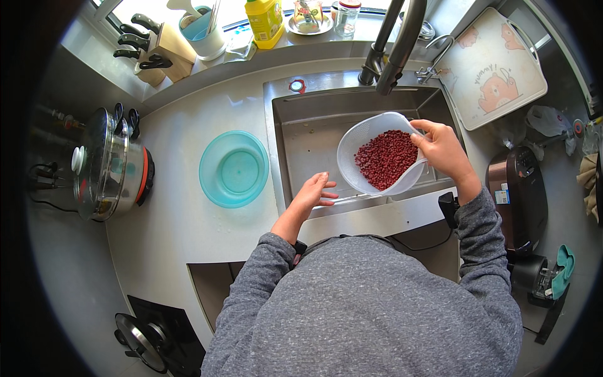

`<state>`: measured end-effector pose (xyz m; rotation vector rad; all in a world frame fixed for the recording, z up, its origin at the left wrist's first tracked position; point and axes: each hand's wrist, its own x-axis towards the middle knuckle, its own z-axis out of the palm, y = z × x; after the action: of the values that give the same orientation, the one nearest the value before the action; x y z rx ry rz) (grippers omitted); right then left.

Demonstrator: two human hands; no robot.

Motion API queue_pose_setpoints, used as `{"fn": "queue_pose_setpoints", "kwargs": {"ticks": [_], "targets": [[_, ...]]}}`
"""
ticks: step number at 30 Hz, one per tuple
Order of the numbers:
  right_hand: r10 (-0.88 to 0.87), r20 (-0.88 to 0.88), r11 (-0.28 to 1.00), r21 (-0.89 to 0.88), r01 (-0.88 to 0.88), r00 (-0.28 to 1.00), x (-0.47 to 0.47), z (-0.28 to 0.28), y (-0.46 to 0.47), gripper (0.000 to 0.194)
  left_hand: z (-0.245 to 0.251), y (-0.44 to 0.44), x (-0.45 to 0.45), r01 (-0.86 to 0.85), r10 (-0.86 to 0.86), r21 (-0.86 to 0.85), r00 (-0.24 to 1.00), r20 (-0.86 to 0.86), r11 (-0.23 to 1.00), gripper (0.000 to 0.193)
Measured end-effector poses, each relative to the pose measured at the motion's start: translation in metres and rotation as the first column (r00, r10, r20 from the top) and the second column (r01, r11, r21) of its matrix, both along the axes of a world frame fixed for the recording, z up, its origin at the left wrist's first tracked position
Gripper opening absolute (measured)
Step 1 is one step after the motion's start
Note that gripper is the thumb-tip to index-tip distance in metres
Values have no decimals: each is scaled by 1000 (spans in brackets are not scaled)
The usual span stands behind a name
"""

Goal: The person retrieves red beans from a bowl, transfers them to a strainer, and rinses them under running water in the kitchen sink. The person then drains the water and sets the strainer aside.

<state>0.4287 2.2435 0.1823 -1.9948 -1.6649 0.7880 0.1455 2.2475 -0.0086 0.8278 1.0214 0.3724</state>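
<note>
My right hand grips the rim of a white plastic strainer bowl and holds it over the stainless steel sink. Dark red beans lie in the bowl, which tilts somewhat. My left hand is over the sink's front left edge, its fingers apart and nothing in it, a little left of the bowl. On the counter, left of the sink, stands a translucent teal plastic basin with no beans visible in it.
A dark pull-down faucet arches over the sink's back. A bear-printed cutting board leans at the right, behind a dark brown appliance. A knife block and a yellow bottle stand on the sill. A lidded glass pot is far left.
</note>
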Motion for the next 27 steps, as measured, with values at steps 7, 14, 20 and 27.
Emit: {"fn": "queue_pose_setpoints", "kwargs": {"ticks": [7,14,20,27], "targets": [[49,73,996,64,-54,996,-3,-1,1,31,-1,-1,-1,-1,1,5,1000,-2,1000,67],[59,104,997,39,-64,993,-3,-1,4,31,-2,-2,-2,-7,7,10,1000,-8,1000,67],[72,143,995,52,-80,987,-3,-2,5,31,-4,-3,-2,-19,19,4,1000,-5,1000,66],[76,198,996,30,-83,977,-3,-7,8,32,-9,-3,-3,-19,19,5,1000,-4,1000,64]]}}
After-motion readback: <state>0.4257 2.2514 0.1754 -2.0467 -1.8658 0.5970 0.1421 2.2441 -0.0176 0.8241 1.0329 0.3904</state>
